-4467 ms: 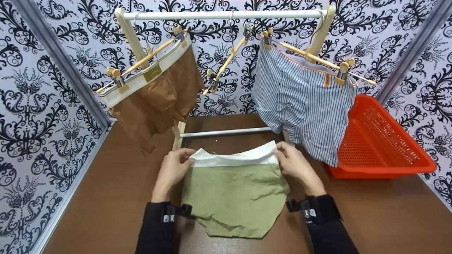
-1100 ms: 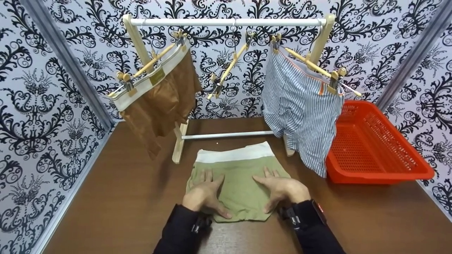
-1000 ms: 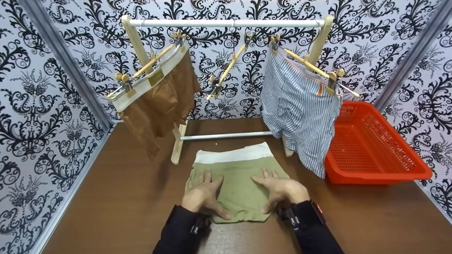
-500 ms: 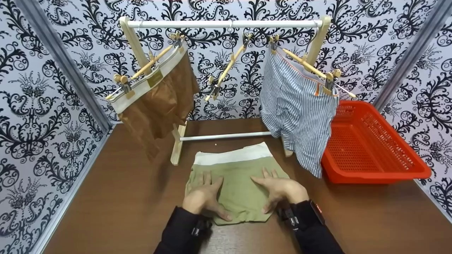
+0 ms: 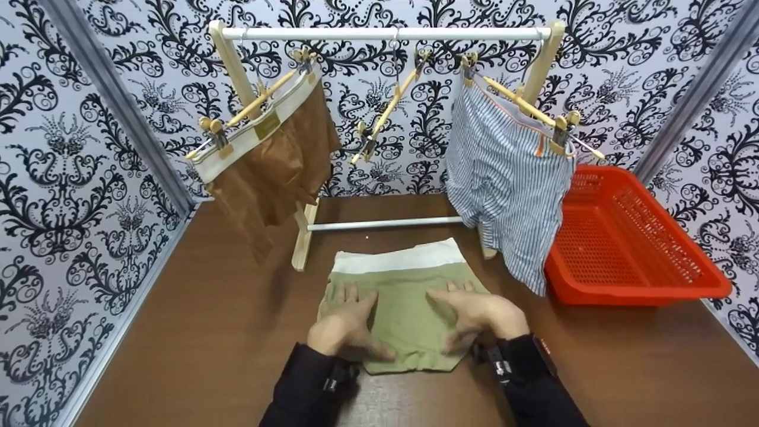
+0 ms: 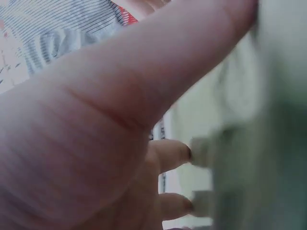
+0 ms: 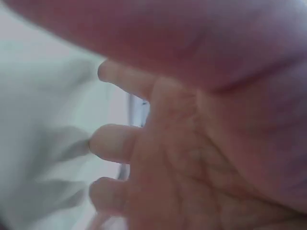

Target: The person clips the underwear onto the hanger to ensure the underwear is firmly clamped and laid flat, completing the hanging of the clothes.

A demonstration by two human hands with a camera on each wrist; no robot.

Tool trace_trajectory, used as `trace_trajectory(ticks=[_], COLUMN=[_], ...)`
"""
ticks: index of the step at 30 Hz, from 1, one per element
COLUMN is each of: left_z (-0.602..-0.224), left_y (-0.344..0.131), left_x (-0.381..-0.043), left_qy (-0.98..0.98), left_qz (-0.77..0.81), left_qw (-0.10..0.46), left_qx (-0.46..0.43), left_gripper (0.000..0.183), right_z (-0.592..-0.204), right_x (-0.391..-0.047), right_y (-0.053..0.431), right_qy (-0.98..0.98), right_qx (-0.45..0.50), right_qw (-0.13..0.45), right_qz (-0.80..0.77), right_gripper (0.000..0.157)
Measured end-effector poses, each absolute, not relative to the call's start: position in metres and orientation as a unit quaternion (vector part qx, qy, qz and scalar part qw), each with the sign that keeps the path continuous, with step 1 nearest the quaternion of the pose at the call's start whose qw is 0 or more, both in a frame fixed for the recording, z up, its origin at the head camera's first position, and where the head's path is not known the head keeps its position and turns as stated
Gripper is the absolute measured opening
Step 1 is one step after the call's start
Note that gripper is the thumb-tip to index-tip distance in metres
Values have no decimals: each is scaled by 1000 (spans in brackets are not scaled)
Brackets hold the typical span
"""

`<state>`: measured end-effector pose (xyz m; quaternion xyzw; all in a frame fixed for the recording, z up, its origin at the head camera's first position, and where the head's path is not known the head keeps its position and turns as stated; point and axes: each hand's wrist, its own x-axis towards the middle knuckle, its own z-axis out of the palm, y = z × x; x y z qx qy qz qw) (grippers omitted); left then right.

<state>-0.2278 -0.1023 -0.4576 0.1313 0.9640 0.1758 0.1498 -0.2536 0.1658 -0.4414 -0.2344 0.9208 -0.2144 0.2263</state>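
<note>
Green underpants [image 5: 406,311] with a white waistband [image 5: 400,260] lie spread on the brown table, waistband toward the rack. My left hand [image 5: 344,323] is over their lower left part with fingers spread. Over the right part is my right hand [image 5: 481,313], thumb apart from the other fingers. Both hands look slightly blurred. In the left wrist view, fingertips [image 6: 178,152] stand at or just above the green cloth. The right wrist view shows fingers [image 7: 115,143] meeting their shadows on the cloth. Neither hand grips anything. The hands cover the side edges of the underpants.
Beyond the underpants stands a rack with a white rail [image 5: 356,34] and a lower bar [image 5: 385,225]. Brown underpants [image 5: 278,169] and striped underpants [image 5: 510,178] hang from clip hangers, with a bare hanger [image 5: 391,110] between. A red basket [image 5: 643,292] sits at the right.
Earlier both hands held the waistband's ends. They have let go and come down to the lower part, and the underpants lie flatter. In the last half second the hands shift only slightly.
</note>
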Motion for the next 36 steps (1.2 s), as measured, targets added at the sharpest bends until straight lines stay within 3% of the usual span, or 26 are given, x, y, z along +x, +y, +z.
trace_trajectory(ticks=[4,8,13,18,22,27,36], left_z=[-441,-415,-377,-347,-338,-326,-300], left_y=[-116,-133,-145,-140,-138,-134,-117], left_x=[-247,-286,-335,-360,-376,-383,-385], left_qy=[950,915,845,795,752,691,683], left_qz=[229,330,505,593,647,714,714], left_qw=[28,-51,-14,16,-3,-12,-47], left_qx=[210,227,177,126,127,116,146], left_gripper=[85,57,55,51,48,49,42], right_z=[-418,-384,-338,-302,-292,-293,-290], right_x=[-250,-245,-253,-270,-278,-279,-275], right_y=[155,123,79,40,18,10,11], right_qy=[912,889,816,764,748,735,724], right_qx=[-255,-184,-131,-133,-150,-166,-192], right_qw=[78,-53,-144,-245,-293,-338,-383], right_qz=[-312,-415,-545,-582,-576,-564,-540], right_gripper=[101,113,123,134,134,121,111])
